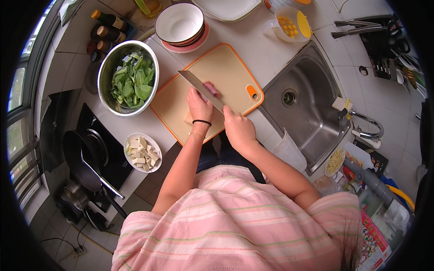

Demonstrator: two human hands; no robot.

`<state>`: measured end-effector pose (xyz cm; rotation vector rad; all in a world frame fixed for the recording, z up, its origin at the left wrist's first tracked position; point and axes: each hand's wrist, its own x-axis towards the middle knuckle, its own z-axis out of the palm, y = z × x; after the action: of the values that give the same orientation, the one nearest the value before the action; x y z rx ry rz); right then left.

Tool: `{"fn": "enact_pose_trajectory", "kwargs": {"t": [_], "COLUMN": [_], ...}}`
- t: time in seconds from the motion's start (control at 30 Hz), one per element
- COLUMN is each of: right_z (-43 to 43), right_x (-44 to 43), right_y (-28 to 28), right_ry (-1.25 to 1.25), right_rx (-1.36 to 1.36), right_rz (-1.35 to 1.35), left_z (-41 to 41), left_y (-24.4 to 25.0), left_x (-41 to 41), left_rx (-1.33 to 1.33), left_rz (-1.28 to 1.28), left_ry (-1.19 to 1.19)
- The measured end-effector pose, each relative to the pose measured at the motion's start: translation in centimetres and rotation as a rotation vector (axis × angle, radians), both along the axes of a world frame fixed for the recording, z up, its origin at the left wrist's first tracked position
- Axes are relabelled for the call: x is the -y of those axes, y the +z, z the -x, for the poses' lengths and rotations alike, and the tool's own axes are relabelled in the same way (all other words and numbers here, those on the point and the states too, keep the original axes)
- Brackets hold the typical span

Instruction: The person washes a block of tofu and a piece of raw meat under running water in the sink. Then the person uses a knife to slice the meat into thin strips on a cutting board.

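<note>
My right hand point(239, 130) grips the handle of a kitchen knife. Its broad blade point(196, 84) slants up and left across a beige cutting board point(234, 67) with an orange rim. Close against the near side of the blade is my left hand point(200, 107), its fingers together and its fingertips partly hidden. Beyond the blade lies a small portion of raw pinkish-red meat point(212, 89). A pale piece of food point(188, 118) shows from under my left wrist; most of it is covered, so I cannot tell whether the fingers grip it.
Left of the board are a steel bowl point(101, 84) of leafy greens and a bowl of tofu cubes point(142, 154). A wok point(76, 159) sits on the cooktop. Stacked bowls point(179, 22) and a jug of yellow balls point(288, 27) stand behind. A steel sink point(305, 101) adjoins right.
</note>
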<state>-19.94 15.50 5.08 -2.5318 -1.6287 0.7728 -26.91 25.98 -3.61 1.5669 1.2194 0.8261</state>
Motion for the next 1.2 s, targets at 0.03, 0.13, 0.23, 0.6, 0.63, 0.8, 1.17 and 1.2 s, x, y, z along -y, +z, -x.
{"fn": "enact_pose_trajectory", "kwargs": {"t": [0.03, 0.13, 0.23, 0.6, 0.63, 0.8, 1.17, 1.2], "right_z": [0.1, 0.0, -0.7, -1.7, -1.7, -3.6, -4.0, -4.5], "right_x": [-0.5, -1.4, 0.3, 0.2, -0.2, 3.7, -0.7, 0.0], "right_y": [-0.4, -1.6, -2.3, -2.9, -3.0, -2.6, -4.1, -3.9], "right_ry": [0.028, 0.035, 0.023, 0.131, 0.141, 0.198, 0.105, 0.101], "right_rx": [0.030, 0.048, 0.085, 0.169, 0.164, 0.216, -0.073, -0.100], "right_rz": [0.003, -0.059, -0.098, -0.143, -0.135, -0.077, -0.136, -0.140], "left_z": [-0.1, -0.2, -0.2, -1.0, -0.9, 0.0, -0.3, -0.1], "left_y": [0.0, 0.1, 0.2, 2.3, 2.2, -0.7, -0.6, -0.9], "left_x": [0.0, -0.1, -0.4, -0.1, -0.1, 0.1, 0.8, 0.5], "left_rx": [0.000, 0.020, 0.067, 0.212, 0.204, -0.151, -0.101, -0.123], "left_rz": [-0.010, -0.020, 0.013, 0.153, 0.142, 0.008, 0.012, 0.035], "left_ry": [0.010, 0.022, 0.004, 0.039, 0.032, 0.087, 0.043, 0.046]}}
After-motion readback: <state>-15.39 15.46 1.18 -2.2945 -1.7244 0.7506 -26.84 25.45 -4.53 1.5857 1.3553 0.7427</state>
